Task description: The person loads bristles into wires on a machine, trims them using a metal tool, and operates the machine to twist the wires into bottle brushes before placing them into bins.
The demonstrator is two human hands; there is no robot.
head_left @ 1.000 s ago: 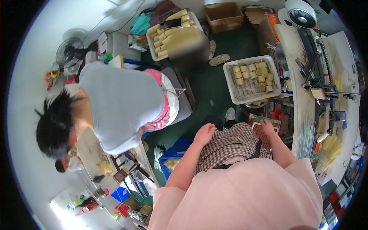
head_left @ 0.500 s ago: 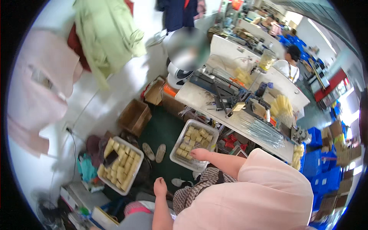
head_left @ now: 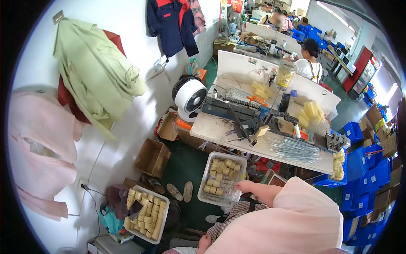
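Note:
My right hand is at the right rim of a white plastic basket. Its fingers look closed over that rim, though most of them are hidden. Inside the basket lie several short pale-yellow cylindrical pieces, and its lower right part shows bare mesh. My left hand is low in the picture, beside the checked cloth at my waist. Its fingers are too hidden to read. To the left, a second white basket is filled with similar yellow pieces, with a dark flat object on top.
A workbench carries a long metal fixture, thin metal rods and yellow strips. A white fan stands at its left end. Shoes and an open carton are on the floor. Another person sits beyond the bench.
My right hand has moved from over the yellow pieces to the basket's right rim. My left hand has drawn in toward my waist. The view has shifted, showing more of the room behind.

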